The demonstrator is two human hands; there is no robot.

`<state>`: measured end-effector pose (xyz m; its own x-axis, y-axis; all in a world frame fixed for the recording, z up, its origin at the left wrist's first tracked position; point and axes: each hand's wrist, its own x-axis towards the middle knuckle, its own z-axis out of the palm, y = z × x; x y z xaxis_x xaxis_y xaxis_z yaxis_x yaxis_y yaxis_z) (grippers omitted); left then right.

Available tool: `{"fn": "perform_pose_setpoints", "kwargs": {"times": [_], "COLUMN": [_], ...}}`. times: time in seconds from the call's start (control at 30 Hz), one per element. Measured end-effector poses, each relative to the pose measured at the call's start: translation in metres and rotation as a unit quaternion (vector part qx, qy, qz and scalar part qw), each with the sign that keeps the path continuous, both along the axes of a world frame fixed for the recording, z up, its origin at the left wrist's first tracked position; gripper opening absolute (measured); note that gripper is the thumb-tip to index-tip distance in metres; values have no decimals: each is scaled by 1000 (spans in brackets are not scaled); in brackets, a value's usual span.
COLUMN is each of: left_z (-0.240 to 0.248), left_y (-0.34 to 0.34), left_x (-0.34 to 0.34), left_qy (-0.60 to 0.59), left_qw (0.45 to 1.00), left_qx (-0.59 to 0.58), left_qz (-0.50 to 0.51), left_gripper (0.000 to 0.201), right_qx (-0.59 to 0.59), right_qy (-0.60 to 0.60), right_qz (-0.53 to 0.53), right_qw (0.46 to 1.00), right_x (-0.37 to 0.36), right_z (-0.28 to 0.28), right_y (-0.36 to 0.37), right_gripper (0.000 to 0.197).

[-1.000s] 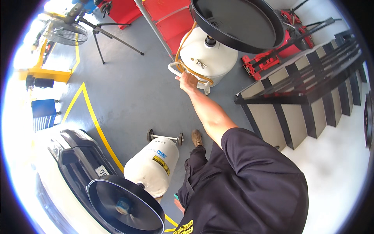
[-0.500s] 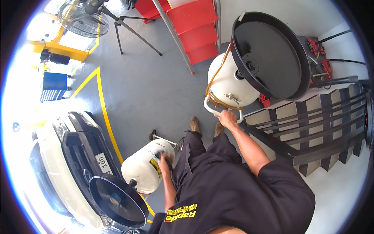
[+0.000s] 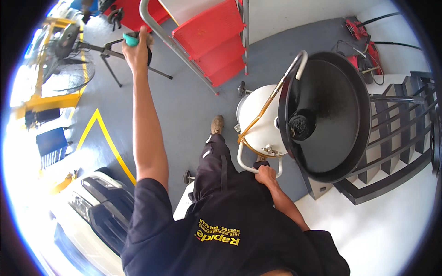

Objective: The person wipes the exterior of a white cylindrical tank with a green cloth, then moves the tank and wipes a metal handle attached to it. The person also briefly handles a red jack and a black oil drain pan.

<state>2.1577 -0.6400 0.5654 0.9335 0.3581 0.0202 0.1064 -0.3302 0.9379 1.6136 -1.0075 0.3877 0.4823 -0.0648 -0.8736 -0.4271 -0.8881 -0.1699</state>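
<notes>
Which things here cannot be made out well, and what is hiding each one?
In the head view:
Teal thing: the left hand covers part of it, so its kind is unclear.
Right hand: its own back hides its fingertips on the handle.
Tank: the pan hides its right side.
White object: trousers and shirt hide the rest.
Car: glare and the lower-left rim cut it off.

A white tank (image 3: 258, 103) stands on the grey floor (image 3: 184, 106), an amber hose (image 3: 263, 112) running across it; a wide, glossy black pan (image 3: 340, 110) overhangs its right side; a small teal item (image 3: 130, 40) sits in the left fingers (image 3: 143, 35)
</notes>
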Motion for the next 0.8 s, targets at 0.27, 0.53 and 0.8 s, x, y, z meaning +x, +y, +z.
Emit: {"fn": "perform_pose_setpoints", "kwargs": {"times": [0.27, 0.53, 0.8], "left_z": [-50, -52, -49], "left_y": [-64, -69, -38], "left_x": [92, 76, 64], "left_qy": [-19, -117, -135], "left_qw": [996, 977, 978], "left_qx": [-92, -179, -153], "left_qz": [0, 29, 48], "left_gripper": [29, 12, 11], "right_qx": [60, 32, -18], "right_qy": [79, 59, -30], "right_qz": [-65, -140, -150], "right_qw": [993, 988, 988], "right_x": [18, 52, 79], "right_z": [-21, -7, -11], "right_y": [79, 125, 75], "right_gripper": [30, 32, 49]}}
